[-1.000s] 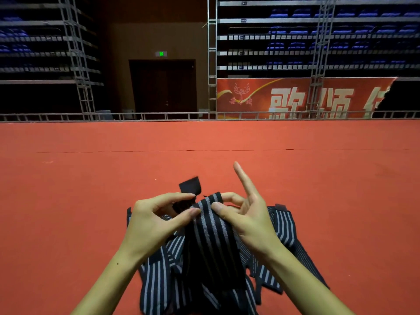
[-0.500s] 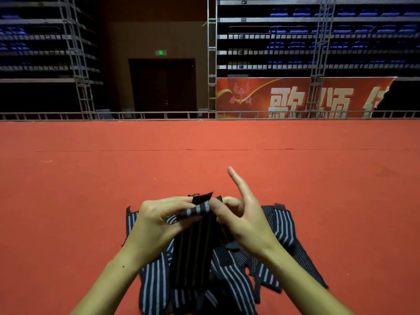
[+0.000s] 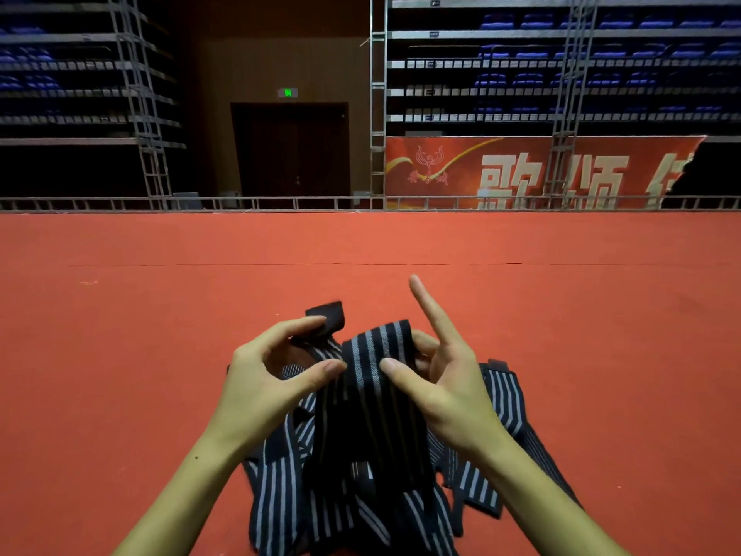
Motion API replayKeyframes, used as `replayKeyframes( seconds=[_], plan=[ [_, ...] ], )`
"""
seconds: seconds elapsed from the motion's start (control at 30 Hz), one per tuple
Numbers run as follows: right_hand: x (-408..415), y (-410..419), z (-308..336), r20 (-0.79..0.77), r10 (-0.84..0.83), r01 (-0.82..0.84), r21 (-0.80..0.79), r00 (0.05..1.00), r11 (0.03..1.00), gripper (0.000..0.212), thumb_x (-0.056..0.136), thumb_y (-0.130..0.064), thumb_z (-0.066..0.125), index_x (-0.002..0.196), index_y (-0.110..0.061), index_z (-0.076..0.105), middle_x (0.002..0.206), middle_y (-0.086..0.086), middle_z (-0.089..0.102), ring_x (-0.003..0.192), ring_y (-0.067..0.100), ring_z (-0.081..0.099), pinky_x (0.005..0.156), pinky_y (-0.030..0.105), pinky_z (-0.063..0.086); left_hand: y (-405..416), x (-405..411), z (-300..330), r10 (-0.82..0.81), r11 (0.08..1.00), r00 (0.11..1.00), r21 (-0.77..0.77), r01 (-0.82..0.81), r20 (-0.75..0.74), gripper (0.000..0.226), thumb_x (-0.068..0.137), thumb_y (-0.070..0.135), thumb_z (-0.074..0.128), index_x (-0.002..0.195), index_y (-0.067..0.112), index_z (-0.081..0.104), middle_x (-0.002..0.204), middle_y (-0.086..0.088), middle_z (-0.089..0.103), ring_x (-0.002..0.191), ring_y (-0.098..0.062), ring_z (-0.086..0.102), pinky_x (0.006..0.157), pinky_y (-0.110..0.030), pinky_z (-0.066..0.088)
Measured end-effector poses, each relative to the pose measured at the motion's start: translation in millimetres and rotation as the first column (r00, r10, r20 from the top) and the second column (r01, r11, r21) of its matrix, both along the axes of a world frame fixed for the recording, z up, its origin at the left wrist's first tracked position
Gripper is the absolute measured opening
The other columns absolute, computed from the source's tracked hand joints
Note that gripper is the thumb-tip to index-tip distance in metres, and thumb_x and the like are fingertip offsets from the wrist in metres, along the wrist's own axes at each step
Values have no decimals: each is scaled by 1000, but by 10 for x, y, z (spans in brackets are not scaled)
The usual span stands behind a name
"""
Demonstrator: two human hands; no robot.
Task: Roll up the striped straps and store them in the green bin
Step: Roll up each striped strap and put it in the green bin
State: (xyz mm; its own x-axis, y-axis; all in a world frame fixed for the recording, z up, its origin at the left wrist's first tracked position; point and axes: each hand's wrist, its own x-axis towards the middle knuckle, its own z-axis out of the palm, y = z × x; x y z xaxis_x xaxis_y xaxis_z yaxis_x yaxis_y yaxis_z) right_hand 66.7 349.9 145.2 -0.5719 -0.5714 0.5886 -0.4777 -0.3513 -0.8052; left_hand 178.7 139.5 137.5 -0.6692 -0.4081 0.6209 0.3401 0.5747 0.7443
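Observation:
I hold one dark striped strap [image 3: 377, 379] up in front of me with both hands. My left hand [image 3: 268, 379] pinches its left edge, the forefinger on the plain black end tab [image 3: 326, 315]. My right hand [image 3: 445, 379] pinches the strap's right side between thumb and curled fingers, while its forefinger sticks straight up. The strap hangs down into a loose pile of several more striped straps [image 3: 501, 399] lying on the red carpet [image 3: 160, 355]. No green bin is in view.
The red carpet stretches far ahead to a low metal rail [image 3: 280, 202]. Behind it stand scaffold towers, tiers of blue seats, a dark door and a red banner [image 3: 521, 170].
The strap's top end was folded down small half a second ago; now it stands taller again, with the black tab sticking up at the left as it did a second ago.

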Motion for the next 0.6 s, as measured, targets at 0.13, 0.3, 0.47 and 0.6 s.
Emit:
replayKeyframes(
  seconds=[0.13, 0.3, 0.47, 0.6],
  plan=[
    [35, -48, 37, -101, 53, -50, 28, 994, 998, 98, 101, 10, 64, 169, -44, 18, 143, -2, 63, 111, 35, 76, 97, 57, 62, 13, -49, -28, -23, 993, 996, 121, 13, 81, 65, 70, 79, 82, 109, 26, 83, 95, -7, 82, 90, -20, 78, 86, -53, 62],
    [126, -81, -96, -101, 149, -135, 129, 984, 982, 100, 103, 11, 59, 169, -47, 12, 157, -8, 55, 123, 30, 71, 106, 56, 58, 140, -98, 48, -119, 961, 993, 252, 113, 9, 26, 96, 35, 77, 97, 10, 83, 95, -11, 83, 92, -23, 81, 79, -43, 65],
    [102, -88, -194, -27, 110, -104, 150, 994, 983, 100, 102, 0, 68, 168, -49, 11, 139, -4, 67, 111, 31, 75, 102, 52, 60, 147, -72, 55, -120, 962, 991, 240, 132, -65, 10, 92, 4, 79, 101, 6, 83, 100, -8, 84, 94, -24, 82, 77, -29, 64],
    [-29, -190, -37, -34, -132, 136, 144, 991, 980, 85, 100, -37, 75, 167, -39, 22, 122, -11, 71, 103, 10, 72, 99, 40, 58, 103, -65, 28, -168, 984, 986, 64, 167, 6, 30, 90, -1, 82, 115, 16, 83, 112, 3, 83, 108, -16, 79, 93, -31, 63]
  ],
)
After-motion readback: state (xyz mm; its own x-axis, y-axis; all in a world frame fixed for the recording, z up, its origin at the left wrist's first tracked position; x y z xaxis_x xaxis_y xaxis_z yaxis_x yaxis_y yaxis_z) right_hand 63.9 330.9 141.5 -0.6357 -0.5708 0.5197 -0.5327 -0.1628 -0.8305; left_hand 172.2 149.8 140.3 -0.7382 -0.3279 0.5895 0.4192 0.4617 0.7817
